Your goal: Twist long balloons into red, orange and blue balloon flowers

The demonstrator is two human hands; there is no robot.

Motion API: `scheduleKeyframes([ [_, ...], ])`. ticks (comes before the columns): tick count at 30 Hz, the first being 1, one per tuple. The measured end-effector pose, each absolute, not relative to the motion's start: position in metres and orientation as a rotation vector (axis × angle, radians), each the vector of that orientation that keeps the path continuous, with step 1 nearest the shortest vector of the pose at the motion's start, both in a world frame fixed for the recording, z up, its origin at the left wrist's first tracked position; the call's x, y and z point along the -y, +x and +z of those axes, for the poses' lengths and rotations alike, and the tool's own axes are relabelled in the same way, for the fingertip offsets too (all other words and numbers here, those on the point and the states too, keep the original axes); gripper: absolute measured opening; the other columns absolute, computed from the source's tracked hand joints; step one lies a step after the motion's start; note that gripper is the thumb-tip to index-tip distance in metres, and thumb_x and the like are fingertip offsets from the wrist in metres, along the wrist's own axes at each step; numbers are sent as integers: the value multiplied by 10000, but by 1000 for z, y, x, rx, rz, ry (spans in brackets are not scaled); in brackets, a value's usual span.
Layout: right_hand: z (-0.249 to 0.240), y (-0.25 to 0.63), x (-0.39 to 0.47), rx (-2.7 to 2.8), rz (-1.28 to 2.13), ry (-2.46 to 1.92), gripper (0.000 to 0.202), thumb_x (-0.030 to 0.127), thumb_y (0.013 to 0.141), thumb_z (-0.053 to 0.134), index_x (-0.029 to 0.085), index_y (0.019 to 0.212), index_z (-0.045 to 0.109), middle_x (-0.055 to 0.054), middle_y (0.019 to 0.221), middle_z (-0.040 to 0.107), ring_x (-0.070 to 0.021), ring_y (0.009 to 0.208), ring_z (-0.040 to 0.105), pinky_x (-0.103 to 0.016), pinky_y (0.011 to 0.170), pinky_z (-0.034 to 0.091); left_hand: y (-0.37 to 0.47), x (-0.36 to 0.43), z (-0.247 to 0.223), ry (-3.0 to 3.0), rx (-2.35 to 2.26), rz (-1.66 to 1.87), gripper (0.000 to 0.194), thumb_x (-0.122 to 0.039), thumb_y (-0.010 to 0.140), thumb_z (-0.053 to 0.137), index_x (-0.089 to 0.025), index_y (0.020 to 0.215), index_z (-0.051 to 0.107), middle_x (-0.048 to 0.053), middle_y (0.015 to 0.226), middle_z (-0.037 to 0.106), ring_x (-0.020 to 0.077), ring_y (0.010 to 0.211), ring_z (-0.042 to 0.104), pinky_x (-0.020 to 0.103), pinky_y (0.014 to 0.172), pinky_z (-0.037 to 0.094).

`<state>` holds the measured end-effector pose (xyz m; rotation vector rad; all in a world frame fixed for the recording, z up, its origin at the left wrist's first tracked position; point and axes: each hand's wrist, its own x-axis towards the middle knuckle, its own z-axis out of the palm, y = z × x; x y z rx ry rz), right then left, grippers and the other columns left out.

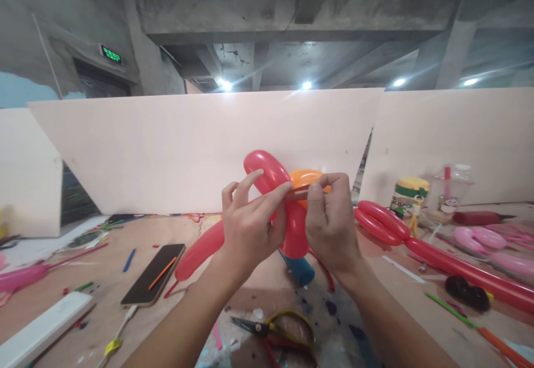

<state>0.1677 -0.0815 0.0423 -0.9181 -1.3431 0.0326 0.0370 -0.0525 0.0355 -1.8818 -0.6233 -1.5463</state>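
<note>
Left hand point(250, 229): red balloon point(204, 248) pinched at its joint, long segment angled down-left, upper bubble tilted up-left. Joint is held between both hands, nearer the left. Orange balloon point(306, 177) partly hidden behind. Thin strip point(299, 195) stretched near-level, gripped by right hand point(334, 223), thumb and fingers closed. All held above counter point(384, 312).

The table point(246, 295), strewn with balloon scraps, carries a phone point(154, 275) with an orange strip point(162, 273) across it. Scissors point(275, 328) lie near the front edge, a white bar-shaped object point(47, 329) at the left, and a long red twisted balloon point(467, 270) and yellow-lidded container point(410, 195) at the right.
</note>
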Motion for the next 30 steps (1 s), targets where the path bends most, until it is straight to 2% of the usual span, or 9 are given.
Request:
scheduleKeyframes([
  [2,42,168,80,1297,53,-866,80,310,931,368,242,890,369,-24,709,623,-167,631,618,-281,563,461,37,53,36,-1879,629,-1545,342,-129,759,614,-268,1070,637,19,855,734,253,1131,540,416,869,343],
  [4,43,169,81,1336,109,-879,97,327,928,379,243,878,379,2,642,598,-156,547,587,-271,506,441,36,54,37,-1881,628,-1541,336,-118,766,611,-271,1063,638,10,816,735,250,1138,539,412,864,346],
  [6,45,170,83,1442,199,-929,104,342,914,412,239,904,407,47,540,542,-135,418,506,-250,411,369,35,54,36,-1893,624,-1533,315,-111,775,606,-270,1045,644,5,763,733,247,1139,542,409,864,347],
  [8,46,172,85,1554,272,-980,132,336,897,450,226,971,453,62,513,537,-125,389,481,-238,397,350,35,53,34,-1898,623,-1532,283,-115,785,603,-268,1017,652,3,732,729,241,1132,551,406,867,347],
  [11,48,176,85,1635,285,-982,179,283,866,500,200,1018,544,1,692,649,-151,594,611,-259,546,463,36,49,31,-1880,621,-1546,258,-110,792,599,-271,985,658,-4,748,732,226,1090,583,394,865,350],
  [14,48,178,82,1639,252,-977,143,249,856,507,188,922,618,-38,823,678,-172,756,638,-289,677,491,38,45,29,-1876,629,-1538,257,-101,791,603,-274,972,659,-14,775,735,219,1061,601,387,852,354],
  [20,44,175,79,1505,90,-1022,160,295,876,504,189,791,589,9,615,595,-145,605,594,-247,557,451,40,39,30,-1836,679,-1597,209,-159,787,632,-285,949,669,3,842,733,234,1062,598,400,840,354],
  [27,37,160,81,1347,39,-919,135,326,894,486,209,871,549,4,712,624,-127,576,577,-239,524,449,38,44,40,-1838,744,-1671,172,-193,777,647,-291,913,684,16,850,732,259,1099,573,425,855,358],
  [30,33,156,81,1305,32,-893,127,330,892,493,215,882,545,-12,750,639,-143,602,596,-263,560,478,37,48,45,-1833,757,-1690,144,-199,773,651,-290,879,691,8,835,733,261,1094,575,425,852,360],
])
